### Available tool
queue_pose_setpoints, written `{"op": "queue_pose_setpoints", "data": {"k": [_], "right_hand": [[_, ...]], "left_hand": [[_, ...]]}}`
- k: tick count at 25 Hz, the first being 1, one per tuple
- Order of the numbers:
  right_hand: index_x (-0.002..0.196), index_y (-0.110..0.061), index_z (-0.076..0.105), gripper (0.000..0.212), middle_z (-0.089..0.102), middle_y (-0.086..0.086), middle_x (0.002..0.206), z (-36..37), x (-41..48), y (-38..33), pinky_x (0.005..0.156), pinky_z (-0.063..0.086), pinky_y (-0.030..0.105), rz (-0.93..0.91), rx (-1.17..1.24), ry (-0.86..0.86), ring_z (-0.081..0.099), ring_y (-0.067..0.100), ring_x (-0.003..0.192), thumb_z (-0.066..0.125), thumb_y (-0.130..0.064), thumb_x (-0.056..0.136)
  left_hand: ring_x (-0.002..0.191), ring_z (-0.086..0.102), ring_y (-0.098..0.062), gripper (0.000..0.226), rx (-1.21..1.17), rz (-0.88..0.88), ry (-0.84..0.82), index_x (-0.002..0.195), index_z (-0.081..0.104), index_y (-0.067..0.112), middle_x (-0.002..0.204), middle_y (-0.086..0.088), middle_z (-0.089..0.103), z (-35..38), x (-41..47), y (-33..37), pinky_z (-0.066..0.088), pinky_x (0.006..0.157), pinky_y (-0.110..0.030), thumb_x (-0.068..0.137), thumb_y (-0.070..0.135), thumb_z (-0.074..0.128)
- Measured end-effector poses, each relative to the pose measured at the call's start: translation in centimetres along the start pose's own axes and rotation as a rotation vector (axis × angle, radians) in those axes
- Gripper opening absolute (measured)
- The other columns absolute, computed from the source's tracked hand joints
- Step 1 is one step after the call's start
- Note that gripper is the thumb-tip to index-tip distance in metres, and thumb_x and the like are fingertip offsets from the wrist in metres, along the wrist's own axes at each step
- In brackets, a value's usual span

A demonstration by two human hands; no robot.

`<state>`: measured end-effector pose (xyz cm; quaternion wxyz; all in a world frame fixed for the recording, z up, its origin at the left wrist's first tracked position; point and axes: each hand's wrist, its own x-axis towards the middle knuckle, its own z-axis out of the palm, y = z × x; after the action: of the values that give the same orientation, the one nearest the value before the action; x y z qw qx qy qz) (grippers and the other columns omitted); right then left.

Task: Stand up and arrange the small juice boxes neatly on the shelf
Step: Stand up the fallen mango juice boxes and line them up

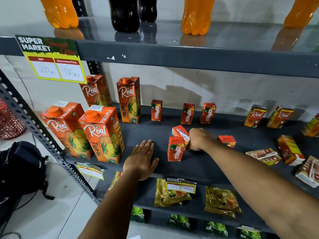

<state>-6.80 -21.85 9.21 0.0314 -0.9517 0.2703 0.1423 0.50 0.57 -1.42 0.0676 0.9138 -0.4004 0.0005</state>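
My left hand point(141, 159) lies flat and open, palm down, on the front edge of the dark grey metal shelf point(203, 166), holding nothing. My right hand point(198, 139) is curled around a small red Maaza juice box point(180, 132), which is tilted. Just beside it stands another small red Maaza carton point(176, 149), upright near the front edge. Three more small Maaza boxes point(187, 113) stand along the back edge (spaced unevenly), and one point(227, 140) sits right of my wrist.
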Motion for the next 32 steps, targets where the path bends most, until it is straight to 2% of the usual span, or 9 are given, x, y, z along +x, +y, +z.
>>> {"op": "queue_pose_setpoints", "data": {"k": [5,10,15,18,22,24,27,30,32], "right_hand": [[0.105,-0.014,0.058,0.041,0.056,0.004,0.084,-3.5,-0.6,1.2,0.063,0.045,0.034,-0.021,-0.123,0.129,0.055,0.024,0.075,0.075,-0.03,0.072],[0.111,-0.026,0.062,0.036,0.066,0.003,0.111,-5.3,-0.6,3.0,0.083,0.05,0.041,-0.414,-0.382,0.301,0.058,0.028,0.101,0.071,-0.025,0.077],[0.109,-0.034,0.061,0.032,0.065,-0.009,0.112,-6.0,-1.4,5.3,0.087,0.046,0.039,-0.782,-0.419,0.227,0.052,0.018,0.104,0.066,-0.02,0.081],[0.113,-0.035,0.061,0.032,0.063,-0.006,0.117,-5.5,-1.4,5.8,0.088,0.047,0.041,-0.69,-0.316,0.162,0.053,0.02,0.108,0.057,-0.041,0.081],[0.094,-0.024,0.071,0.042,0.071,0.006,0.099,-5.1,-1.4,5.6,0.086,0.052,0.047,-0.424,0.319,0.001,0.065,0.027,0.092,0.057,-0.056,0.07],[0.094,-0.024,0.07,0.039,0.071,0.005,0.096,-5.1,-1.6,5.5,0.083,0.053,0.046,-0.469,0.225,0.021,0.064,0.027,0.09,0.057,-0.055,0.073],[0.112,-0.024,0.061,0.038,0.066,0.003,0.092,-5.4,-2.0,5.4,0.074,0.05,0.039,-0.622,-0.287,0.177,0.06,0.025,0.087,0.062,-0.046,0.08],[0.106,-0.014,0.059,0.045,0.052,-0.001,0.068,-5.6,-2.6,4.6,0.063,0.038,0.034,-0.512,-0.36,0.233,0.054,0.023,0.071,0.058,-0.053,0.084],[0.097,-0.012,0.061,0.049,0.058,0.004,0.074,-5.2,-2.7,3.7,0.07,0.038,0.037,-0.409,-0.367,0.226,0.053,0.025,0.072,0.047,-0.058,0.087]], "left_hand": [[0.147,-0.005,-0.016,0.072,0.017,-0.001,0.003,0.151,0.005,0.018,0.162,0.001,-0.001,0.0,0.0,0.1,-0.004,0.114,-0.032,0.093,0.058,0.019],[0.147,-0.004,-0.017,0.072,0.021,-0.007,-0.003,0.151,0.005,0.017,0.162,0.0,0.001,0.0,0.0,0.2,-0.002,0.115,-0.033,0.093,0.058,0.019],[0.147,-0.003,-0.017,0.072,0.03,-0.005,-0.009,0.151,0.006,0.016,0.162,0.0,0.001,0.0,0.1,0.2,-0.001,0.116,-0.034,0.094,0.058,0.019],[0.147,-0.003,-0.017,0.072,0.031,-0.007,-0.011,0.152,0.006,0.017,0.162,0.0,0.001,0.1,0.1,0.1,-0.002,0.116,-0.034,0.094,0.058,0.019],[0.147,-0.004,-0.016,0.072,0.032,-0.012,-0.025,0.152,0.005,0.017,0.162,0.0,0.0,0.1,0.0,0.1,-0.004,0.115,-0.034,0.094,0.058,0.018],[0.147,-0.004,-0.017,0.072,0.029,-0.013,-0.028,0.152,0.005,0.017,0.162,0.0,0.0,0.1,0.1,0.1,-0.003,0.116,-0.034,0.094,0.058,0.018],[0.147,-0.004,-0.016,0.072,0.023,-0.013,-0.026,0.152,0.005,0.017,0.162,0.0,0.0,0.1,0.0,0.1,-0.004,0.115,-0.034,0.094,0.058,0.019],[0.147,-0.004,-0.016,0.072,0.017,-0.013,-0.019,0.152,0.005,0.017,0.162,0.0,0.001,0.1,0.1,0.1,-0.004,0.115,-0.034,0.094,0.058,0.019],[0.147,-0.003,-0.016,0.072,0.015,-0.014,-0.012,0.152,0.006,0.017,0.162,0.0,0.001,0.3,0.1,0.1,-0.004,0.115,-0.033,0.094,0.058,0.019]]}}
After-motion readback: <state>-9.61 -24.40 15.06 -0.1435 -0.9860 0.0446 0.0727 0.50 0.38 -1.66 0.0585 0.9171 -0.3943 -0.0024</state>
